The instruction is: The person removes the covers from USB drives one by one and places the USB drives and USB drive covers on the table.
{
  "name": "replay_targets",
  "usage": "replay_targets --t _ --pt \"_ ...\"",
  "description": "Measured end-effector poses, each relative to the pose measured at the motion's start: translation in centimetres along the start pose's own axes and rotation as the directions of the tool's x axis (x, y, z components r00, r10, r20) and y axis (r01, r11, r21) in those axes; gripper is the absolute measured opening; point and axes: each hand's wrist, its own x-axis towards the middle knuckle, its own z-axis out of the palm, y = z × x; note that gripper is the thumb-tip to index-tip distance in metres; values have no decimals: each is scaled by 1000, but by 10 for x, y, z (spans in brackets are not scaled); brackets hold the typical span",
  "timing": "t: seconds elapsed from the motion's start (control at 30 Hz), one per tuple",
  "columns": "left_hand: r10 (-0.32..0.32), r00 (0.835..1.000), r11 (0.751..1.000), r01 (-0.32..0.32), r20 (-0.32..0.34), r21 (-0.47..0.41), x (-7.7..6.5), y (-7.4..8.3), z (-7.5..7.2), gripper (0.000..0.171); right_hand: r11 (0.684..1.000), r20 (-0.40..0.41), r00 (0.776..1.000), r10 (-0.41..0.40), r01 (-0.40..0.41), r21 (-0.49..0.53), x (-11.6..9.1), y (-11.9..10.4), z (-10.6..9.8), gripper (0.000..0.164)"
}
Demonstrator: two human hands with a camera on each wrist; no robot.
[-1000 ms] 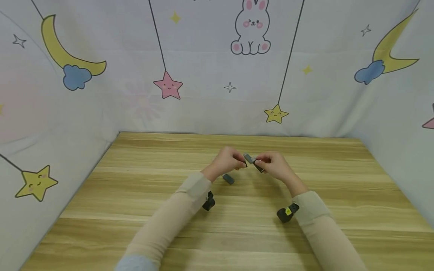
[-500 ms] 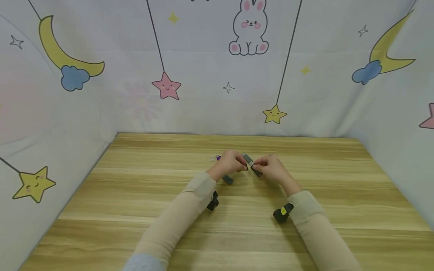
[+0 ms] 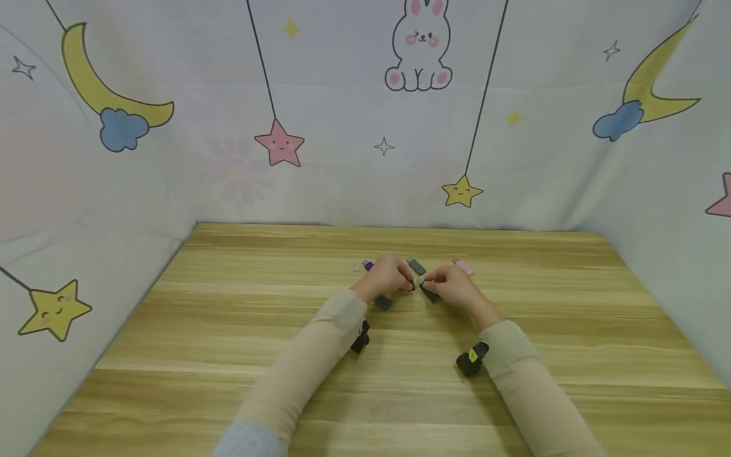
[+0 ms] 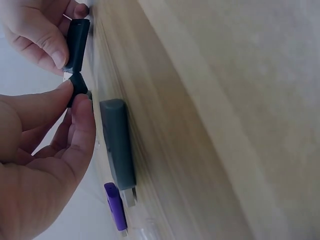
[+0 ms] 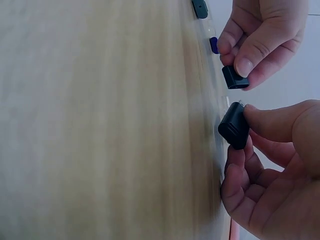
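Note:
Over the middle of the table, my left hand point(image 3: 389, 277) pinches a small black cap point(image 5: 235, 78) between thumb and fingers. Facing it, my right hand point(image 3: 454, 285) grips a black USB flash drive point(image 5: 234, 125), its metal plug pointing toward the cap. In the right wrist view a short gap parts the two pieces. A grey USB drive point(image 4: 118, 145) lies beneath my left wrist, partly covered by the hand in the head view. Beyond the hands a second grey USB drive point(image 3: 416, 266) rests on the wood.
A purple USB drive point(image 4: 115, 206) and a small clear piece point(image 3: 357, 267) lie left of my left hand. A pink USB drive point(image 3: 463, 266) lies behind my right hand. The wooden table point(image 3: 228, 343) meets a printed cloth backdrop point(image 3: 342, 190) on three sides.
Both hands have come slightly nearer the person, the right one also shifting left. The purple and pink drives, hidden before, now show. Cap and black drive stay in the same hands.

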Motion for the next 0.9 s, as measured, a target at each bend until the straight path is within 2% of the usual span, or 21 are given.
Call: replay_targets --t 0.33,0.9 --pt "1 999 998 -3 34 66 5 1 5 8 1000 6 1000 5 -5 -29 0 1 1 23" --pt "-8 999 989 2 42 150 9 3 7 8 998 10 1000 14 -14 -61 4 1 3 20"
